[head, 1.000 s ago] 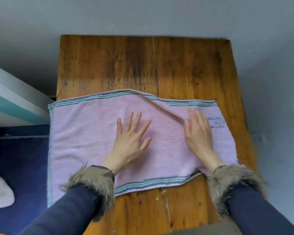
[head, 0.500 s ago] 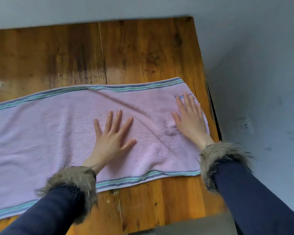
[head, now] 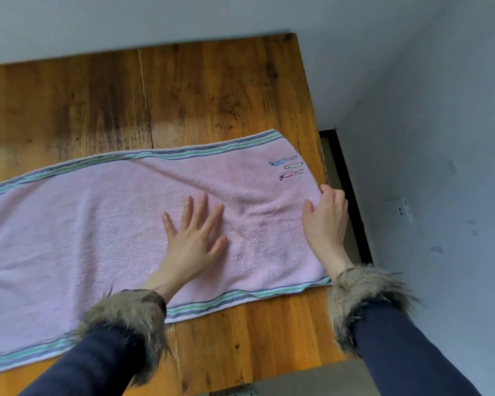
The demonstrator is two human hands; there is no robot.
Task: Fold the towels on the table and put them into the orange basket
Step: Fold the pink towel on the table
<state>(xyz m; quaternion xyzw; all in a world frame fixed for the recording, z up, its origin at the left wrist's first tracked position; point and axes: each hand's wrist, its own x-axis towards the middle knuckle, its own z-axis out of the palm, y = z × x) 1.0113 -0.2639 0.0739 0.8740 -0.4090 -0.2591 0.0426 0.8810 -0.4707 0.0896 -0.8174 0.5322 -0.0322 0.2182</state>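
Note:
A pink towel [head: 97, 232] with green and grey striped edges lies spread lengthwise across the wooden table [head: 183, 95]. Its left part runs out of view. Small embroidered marks sit near its right end. My left hand [head: 193, 238] lies flat on the towel's middle, fingers spread and straight. My right hand [head: 326, 218] is at the towel's right edge, its fingers curled over that edge at the table's side and the thumb on top of the cloth. No orange basket is in view.
The table's right edge [head: 317, 155] borders a dark gap [head: 346, 190] and a grey wall with a socket [head: 402, 214]. Bare wood lies beyond the towel and along the near edge. A grey surface [head: 297, 381] shows below the table's front.
My right hand slid right from flat on the cloth to the towel's right edge and curled over it. The view swung further right. My left hand stayed flat on the towel.

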